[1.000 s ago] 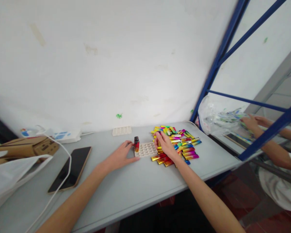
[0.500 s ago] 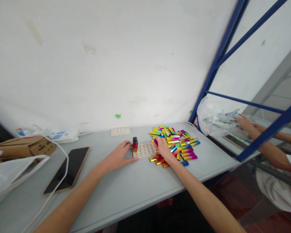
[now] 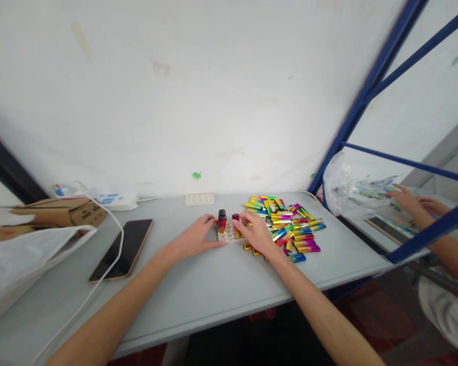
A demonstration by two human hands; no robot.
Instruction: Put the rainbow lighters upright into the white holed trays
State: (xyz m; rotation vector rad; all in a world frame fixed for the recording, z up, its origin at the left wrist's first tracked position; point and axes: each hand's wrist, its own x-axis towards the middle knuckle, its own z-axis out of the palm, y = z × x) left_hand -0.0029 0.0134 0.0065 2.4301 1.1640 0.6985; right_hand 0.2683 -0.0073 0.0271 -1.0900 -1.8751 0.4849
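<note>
A pale holed tray [image 3: 229,235] lies on the table before me. At its left end, red-and-yellow lighters [image 3: 222,223] with black tops stand upright, one close behind another. My left hand [image 3: 198,236] holds the tray's left end, its fingertips by the standing lighters and its thumb stretched along the near edge. Over the tray, my right hand [image 3: 255,231] is closed on another lighter [image 3: 236,226], held upright with its black top up; its lower end is partly hidden. To the right of the tray spreads a pile of shiny multicoloured lighters [image 3: 301,236].
A second holed tray [image 3: 199,199] lies by the wall. On the left are a phone [image 3: 124,249], a white cable [image 3: 116,254], a cardboard box [image 3: 61,211] and a white bag [image 3: 34,264]. A blue frame [image 3: 351,117] rises at right; beyond it a person's hands [image 3: 408,201] work near plastic bags.
My right hand has moved left from the pile to the tray with a lighter. Another lighter seems to stand at the tray's left end. The view has shifted slightly.
</note>
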